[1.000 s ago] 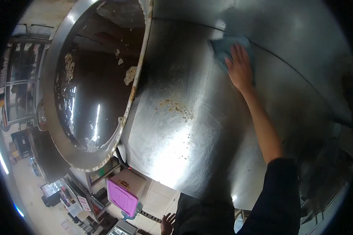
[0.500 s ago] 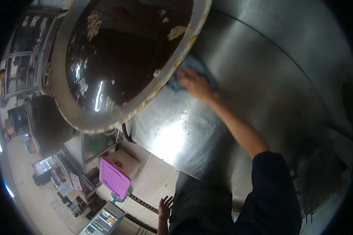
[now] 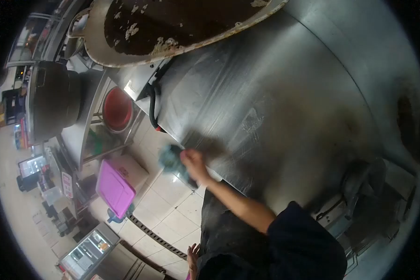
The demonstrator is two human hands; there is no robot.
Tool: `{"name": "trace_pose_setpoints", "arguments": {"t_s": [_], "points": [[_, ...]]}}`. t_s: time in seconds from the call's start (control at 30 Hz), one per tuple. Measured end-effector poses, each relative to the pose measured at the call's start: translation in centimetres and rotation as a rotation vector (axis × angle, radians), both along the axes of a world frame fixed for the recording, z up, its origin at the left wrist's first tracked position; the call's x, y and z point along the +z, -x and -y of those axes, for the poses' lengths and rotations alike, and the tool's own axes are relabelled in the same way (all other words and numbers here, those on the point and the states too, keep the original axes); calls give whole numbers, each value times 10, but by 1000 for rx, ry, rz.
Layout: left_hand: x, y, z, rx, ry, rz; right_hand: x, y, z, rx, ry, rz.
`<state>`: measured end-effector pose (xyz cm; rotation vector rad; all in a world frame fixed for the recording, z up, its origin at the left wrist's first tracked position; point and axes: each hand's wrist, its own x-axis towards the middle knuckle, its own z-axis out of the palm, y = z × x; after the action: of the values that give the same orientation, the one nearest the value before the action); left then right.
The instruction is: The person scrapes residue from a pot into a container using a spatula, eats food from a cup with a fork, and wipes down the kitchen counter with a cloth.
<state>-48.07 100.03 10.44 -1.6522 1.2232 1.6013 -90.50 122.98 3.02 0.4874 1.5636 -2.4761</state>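
Observation:
My right hand (image 3: 196,169) grips a bunched grey-green cloth (image 3: 173,161), somewhat smeared by motion. Both are at the near left edge of a stainless steel worktop (image 3: 238,98), and the cloth hangs out past that edge, over the tiled floor. Faint streaks and smudges mark the metal. Low in the picture, beside my dark apron (image 3: 221,224), my left hand (image 3: 192,254) hangs with its fingers apart, holding nothing. A large pot (image 3: 95,44) with dark brown liquid and pale floating flakes stands at the top; its rim is stained.
A black hose (image 3: 152,105) with a red end is at the worktop's left edge. Below are a red basin (image 3: 117,109) on a low shelf and a box with a pink lid (image 3: 116,189) on the floor. A floor drain grate (image 3: 156,238) runs nearby.
My right hand has swept the cloth from beside the pot down to the worktop's near left edge. The view has shifted, so the pot sits higher. My left hand still hangs low.

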Motion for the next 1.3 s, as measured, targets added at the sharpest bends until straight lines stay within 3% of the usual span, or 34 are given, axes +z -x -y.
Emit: {"name": "trace_pose_setpoints", "arguments": {"t_s": [0.03, 0.1, 0.13, 0.17, 0.2, 0.27, 0.3, 0.37, 0.5, 0.57, 0.63, 0.67, 0.7, 0.77, 0.8, 0.83, 0.87, 0.9, 0.93, 1.03, 1.07, 1.13, 1.17, 1.23, 1.3], "points": [[-25, -23, 16, -1, -15, 2, 20, 11, -43, -283, 25, 126], [-54, -58, 37, 7, -26, -35, 68, 36, -167, -204, -343, 117], [-56, -55, 35, -30, -60, -61, 67, 44, -212, -342, -511, -93], [-60, -56, 33, -15, -71, -61, 72, 57, -256, -325, -711, -33], [-64, -56, 32, -30, -69, -70, 56, 69, -300, -209, -887, 10], [-61, -47, 32, 11, -119, -44, 10, 95, -357, -129, -1216, -205], [-60, -49, 34, 23, -139, -31, -10, 103, -361, -127, -1222, -201], [-55, -63, 39, 7, -167, -6, -38, 99, -366, -163, -1764, -305], [-46, -116, 79, -231, -215, 150, -43, 56, -257, -224, -1612, -239], [-51, -112, 129, -602, -222, 214, -30, 10, -161, -114, -1480, -418], [-69, -82, 194, -1087, -58, 101, -40, -42, -65, 13, -1181, -520], [-79, -59, 229, -1330, 120, -9, -31, -60, -21, -2, -964, -492], [-86, -27, 264, -1469, 360, -150, -5, -73, 7, 448, -694, -32], [-86, 51, 304, -1333, 750, -540, -29, -100, 55, 311, -552, -88], [-24, 137, 241, -750, 556, -207, -22, -92, 49, 291, -558, -96], [7, 175, 204, -519, 514, -469, -8, -93, 32, 193, -391, 25], [44, 210, 161, -520, 477, -612, 7, -97, 13, 84, -220, 155], [47, 220, 146, -538, 461, -613, 14, -95, -20, -101, -47, 170], [45, 228, 134, -573, 433, -607, 47, -91, -63, -274, -33, 153], [21, 222, 108, -652, 276, -557, 92, -80, -185, -502, -408, 14], [10, 216, 104, -678, 258, -514, 62, -86, -235, -442, -531, -35], [3, 208, 85, -696, 246, -447, 69, -62, -277, -302, -974, -80], [3, 207, 76, -689, 250, -424, 50, -55, -295, -307, -970, -69], [1, 198, 75, -710, 265, -381, 1, -37, -324, 247, -2012, -168], [2, 189, 81, -711, 333, -316, -11, -1, -344, 193, -1949, -86]]}}
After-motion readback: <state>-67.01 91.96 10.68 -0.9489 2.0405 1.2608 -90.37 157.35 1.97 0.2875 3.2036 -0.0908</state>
